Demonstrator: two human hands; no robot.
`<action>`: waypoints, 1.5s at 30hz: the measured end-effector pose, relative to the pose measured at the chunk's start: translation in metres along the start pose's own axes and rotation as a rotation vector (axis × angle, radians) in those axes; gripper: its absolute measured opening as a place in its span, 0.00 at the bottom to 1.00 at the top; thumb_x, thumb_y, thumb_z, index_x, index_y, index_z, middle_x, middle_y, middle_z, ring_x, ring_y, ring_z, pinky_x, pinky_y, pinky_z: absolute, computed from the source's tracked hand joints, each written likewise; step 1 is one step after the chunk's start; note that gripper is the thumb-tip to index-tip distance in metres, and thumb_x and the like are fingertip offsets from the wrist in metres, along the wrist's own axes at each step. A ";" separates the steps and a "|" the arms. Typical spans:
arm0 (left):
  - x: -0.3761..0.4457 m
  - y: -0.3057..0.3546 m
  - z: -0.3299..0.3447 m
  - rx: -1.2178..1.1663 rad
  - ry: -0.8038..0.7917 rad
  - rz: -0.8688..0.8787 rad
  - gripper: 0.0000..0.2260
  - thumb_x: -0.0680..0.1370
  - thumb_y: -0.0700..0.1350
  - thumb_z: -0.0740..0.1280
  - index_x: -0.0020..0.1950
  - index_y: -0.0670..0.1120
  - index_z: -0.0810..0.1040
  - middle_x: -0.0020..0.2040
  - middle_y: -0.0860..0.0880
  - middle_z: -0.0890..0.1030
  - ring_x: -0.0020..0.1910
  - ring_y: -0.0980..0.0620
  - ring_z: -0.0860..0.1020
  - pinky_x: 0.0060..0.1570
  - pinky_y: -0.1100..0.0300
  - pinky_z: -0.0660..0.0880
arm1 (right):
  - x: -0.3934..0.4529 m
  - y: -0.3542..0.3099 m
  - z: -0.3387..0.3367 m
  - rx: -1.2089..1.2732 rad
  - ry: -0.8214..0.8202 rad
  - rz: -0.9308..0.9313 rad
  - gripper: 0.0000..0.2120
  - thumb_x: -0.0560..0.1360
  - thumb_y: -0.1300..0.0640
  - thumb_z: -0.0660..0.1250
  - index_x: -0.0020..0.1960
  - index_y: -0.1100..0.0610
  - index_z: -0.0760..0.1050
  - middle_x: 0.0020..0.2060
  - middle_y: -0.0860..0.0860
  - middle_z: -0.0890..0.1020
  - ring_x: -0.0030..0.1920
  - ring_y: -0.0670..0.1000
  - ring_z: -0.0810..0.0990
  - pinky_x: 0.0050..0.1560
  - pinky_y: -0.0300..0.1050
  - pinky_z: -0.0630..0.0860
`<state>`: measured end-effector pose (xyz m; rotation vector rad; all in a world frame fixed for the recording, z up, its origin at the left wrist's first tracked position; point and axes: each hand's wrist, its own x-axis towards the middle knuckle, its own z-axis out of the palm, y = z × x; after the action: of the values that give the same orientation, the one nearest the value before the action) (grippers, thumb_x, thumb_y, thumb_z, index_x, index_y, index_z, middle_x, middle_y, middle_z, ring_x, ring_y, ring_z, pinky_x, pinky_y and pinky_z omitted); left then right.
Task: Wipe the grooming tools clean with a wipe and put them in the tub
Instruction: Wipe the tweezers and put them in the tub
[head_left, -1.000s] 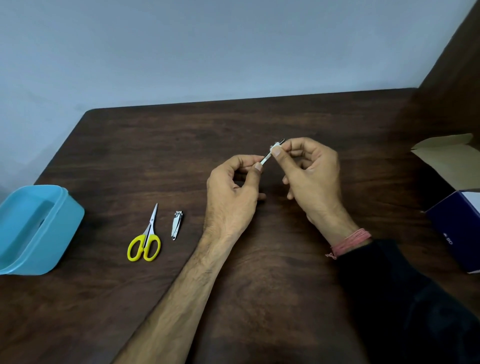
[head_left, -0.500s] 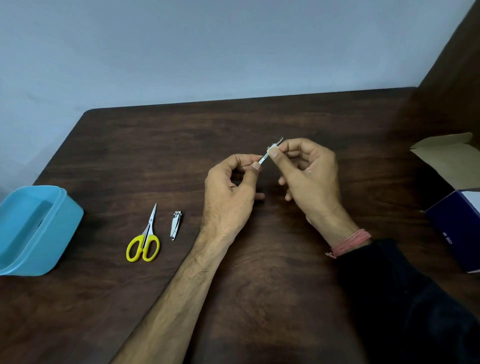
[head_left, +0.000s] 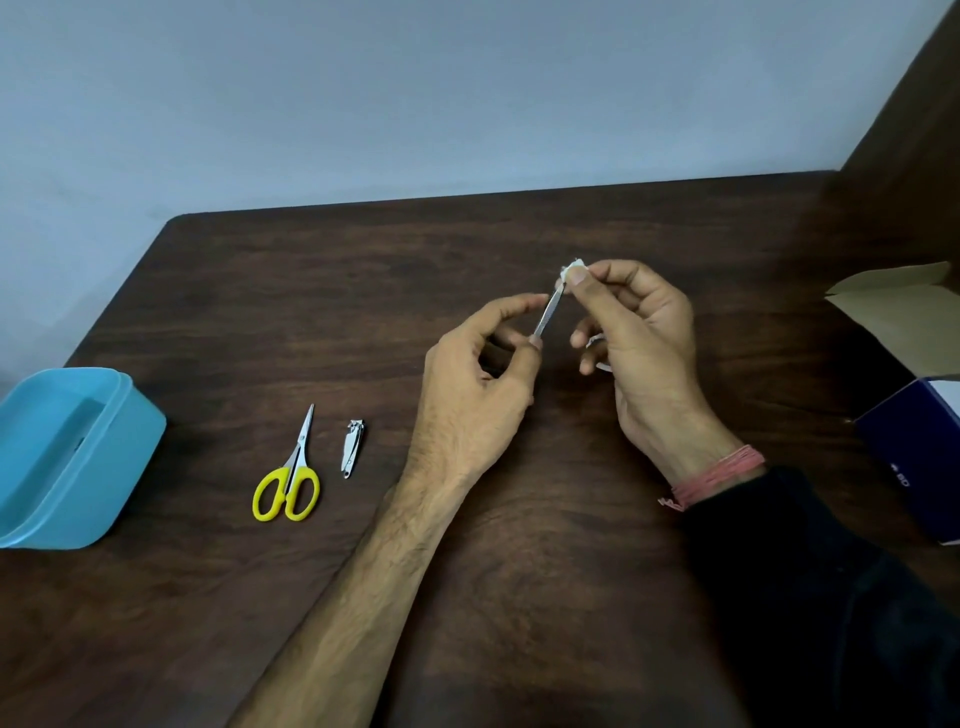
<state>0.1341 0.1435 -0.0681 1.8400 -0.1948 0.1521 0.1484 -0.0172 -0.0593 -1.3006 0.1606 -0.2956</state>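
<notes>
My left hand (head_left: 480, 384) pinches the lower end of a slim metal nail file (head_left: 548, 314) above the table's middle. My right hand (head_left: 639, 343) pinches a small white wipe (head_left: 571, 271) around the file's upper tip. Yellow-handled scissors (head_left: 291, 475) and a silver nail clipper (head_left: 353, 448) lie side by side on the table, left of my left wrist. The light blue tub (head_left: 124, 467) stands open at the left edge, and nothing shows inside it.
The dark wooden table (head_left: 519, 571) meets a pale wall at the back. A dark blue box (head_left: 914, 457) with a raised cardboard flap (head_left: 904, 306) sits at the right edge. My right forearm wears a black sleeve and a pink thread band.
The wipe in my right hand has slid up the file to its far tip, baring more of the metal. My left hand still holds the lower end.
</notes>
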 end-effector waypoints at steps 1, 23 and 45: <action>0.000 0.000 0.000 -0.024 0.008 -0.005 0.15 0.85 0.42 0.72 0.68 0.60 0.86 0.44 0.53 0.84 0.42 0.47 0.86 0.40 0.43 0.88 | 0.000 -0.001 0.000 0.006 -0.007 0.005 0.06 0.81 0.58 0.76 0.55 0.60 0.81 0.47 0.52 0.89 0.29 0.47 0.77 0.23 0.39 0.71; -0.004 0.007 0.001 -0.074 0.100 -0.021 0.11 0.87 0.43 0.72 0.66 0.55 0.87 0.49 0.55 0.87 0.26 0.48 0.84 0.29 0.50 0.85 | -0.001 -0.001 -0.001 0.028 -0.033 0.024 0.09 0.81 0.60 0.76 0.61 0.60 0.86 0.51 0.51 0.90 0.34 0.47 0.83 0.27 0.37 0.75; -0.001 -0.001 0.000 0.096 0.207 0.057 0.11 0.85 0.41 0.74 0.61 0.57 0.90 0.50 0.57 0.83 0.28 0.52 0.82 0.28 0.49 0.84 | 0.009 -0.001 -0.009 0.116 -0.139 0.135 0.05 0.79 0.62 0.76 0.55 0.56 0.87 0.45 0.50 0.88 0.29 0.43 0.75 0.28 0.35 0.71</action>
<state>0.1329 0.1434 -0.0693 1.9002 -0.0965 0.3955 0.1542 -0.0288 -0.0605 -1.1850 0.1107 -0.0976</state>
